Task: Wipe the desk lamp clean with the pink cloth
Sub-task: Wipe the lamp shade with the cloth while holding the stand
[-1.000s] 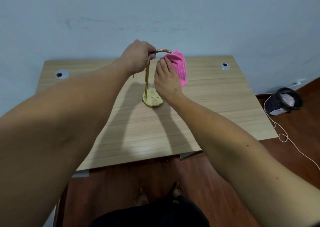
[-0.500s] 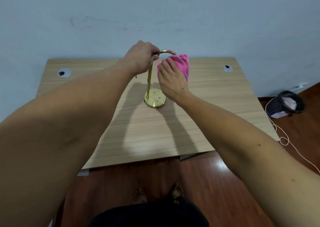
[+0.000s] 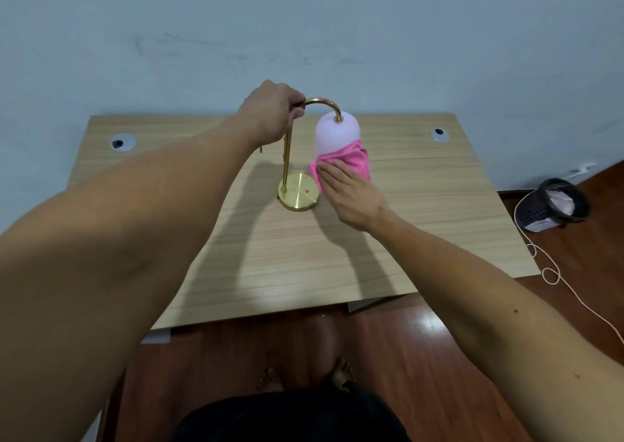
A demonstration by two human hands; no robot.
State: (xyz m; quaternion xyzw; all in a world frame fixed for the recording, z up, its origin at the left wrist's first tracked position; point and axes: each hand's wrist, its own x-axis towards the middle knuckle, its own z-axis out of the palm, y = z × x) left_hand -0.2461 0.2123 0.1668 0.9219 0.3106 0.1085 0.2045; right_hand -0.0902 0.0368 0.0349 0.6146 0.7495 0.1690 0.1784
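A gold desk lamp (image 3: 298,195) stands on the wooden desk (image 3: 304,255), with a round base, a thin stem and a curved neck. Its frosted white shade (image 3: 336,134) hangs from the neck's right end. My left hand (image 3: 270,112) grips the top of the stem where the neck begins. My right hand (image 3: 351,193) presses the pink cloth (image 3: 354,161) against the lower part of the shade, fingers flat over the cloth. The cloth covers the shade's bottom edge.
The desk meets a pale blue wall at the back and has two cable grommets (image 3: 123,142), (image 3: 439,134). A dark basket (image 3: 553,205) and a white cord (image 3: 553,276) lie on the wooden floor to the right. My bare feet (image 3: 304,377) stand below the desk's front edge.
My right hand has slid the pink cloth down from the top of the shade to its lower part, uncovering the white dome. My left hand has kept its hold on the stem.
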